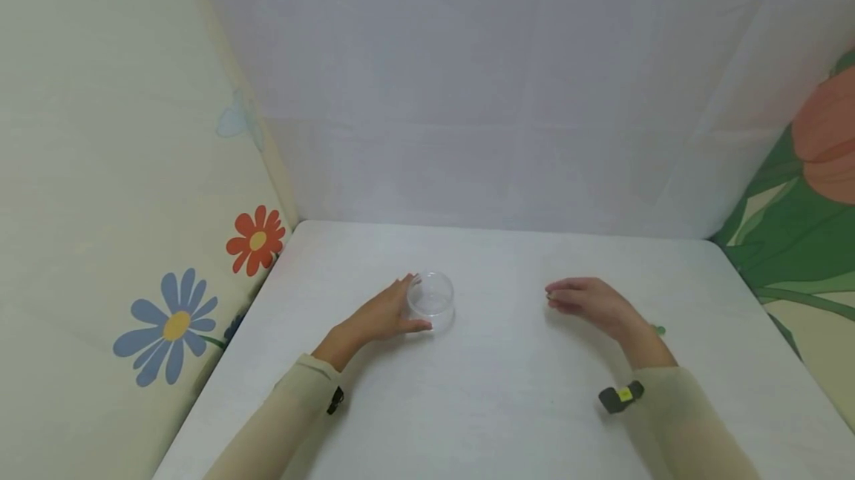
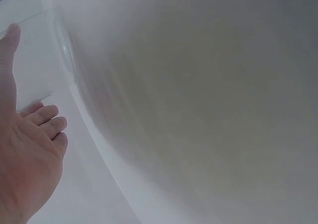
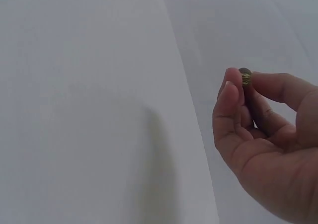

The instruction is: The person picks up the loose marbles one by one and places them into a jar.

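Observation:
A clear round plastic or glass container stands on the white table left of the middle in the head view. My left hand holds it from the left, thumb on the near side and fingers on the far side. In the left wrist view the see-through wall of the container shows between thumb and fingers. My right hand is raised over the table to the right, apart from the container. Its thumb and fingertips pinch a small green marble with yellowish swirls, mostly covered by the fingers in the head view.
Small green round things lie on the white table just beyond the right wrist, partly hidden by it. A white cloth hangs behind the table. Flower-patterned walls border it on both sides.

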A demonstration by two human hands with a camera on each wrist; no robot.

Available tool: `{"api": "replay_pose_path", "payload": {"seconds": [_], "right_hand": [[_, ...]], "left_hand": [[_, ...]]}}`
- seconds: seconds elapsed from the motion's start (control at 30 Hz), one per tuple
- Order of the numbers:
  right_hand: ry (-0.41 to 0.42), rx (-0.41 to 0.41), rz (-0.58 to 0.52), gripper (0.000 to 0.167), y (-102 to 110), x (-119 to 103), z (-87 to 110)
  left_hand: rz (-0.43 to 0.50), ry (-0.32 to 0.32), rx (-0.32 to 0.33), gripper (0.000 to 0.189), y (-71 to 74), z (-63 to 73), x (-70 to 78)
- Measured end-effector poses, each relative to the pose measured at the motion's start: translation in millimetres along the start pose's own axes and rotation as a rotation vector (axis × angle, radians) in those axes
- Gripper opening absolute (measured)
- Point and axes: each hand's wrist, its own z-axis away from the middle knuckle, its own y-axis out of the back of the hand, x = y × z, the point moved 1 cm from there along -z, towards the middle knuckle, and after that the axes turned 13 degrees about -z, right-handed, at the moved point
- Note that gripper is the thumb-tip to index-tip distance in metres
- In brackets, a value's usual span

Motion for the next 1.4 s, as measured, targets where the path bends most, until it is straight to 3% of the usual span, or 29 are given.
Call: {"api": "replay_pose_path", "payload": {"seconds": [0.3, 0.5, 1.0, 1.4], "right_hand": [[-0.013, -0.048, -0.218, 0.044, -15, 4, -5.7], [-0.021, -0.075, -0.298, 0.043, -27, 4, -9.0], [-0.026, -0.12, -0.367, 0.043, -50, -1, -16.5], [-0.027, -0.136, -0.316, 0.043, -63, -5, -25.3]], "left_hand": [[0.001, 0.004, -0.008, 0.114, 0.6, -0.2, 0.1], [0.002, 0.004, -0.009, 0.114, 1.8, 1.1, 1.4], [0.0, 0.028, -0.024, 0.112, 1.5, 1.3, 0.8], [0.014, 0.035, -0.031, 0.109, 4.2, 3.5, 3.0]]}}
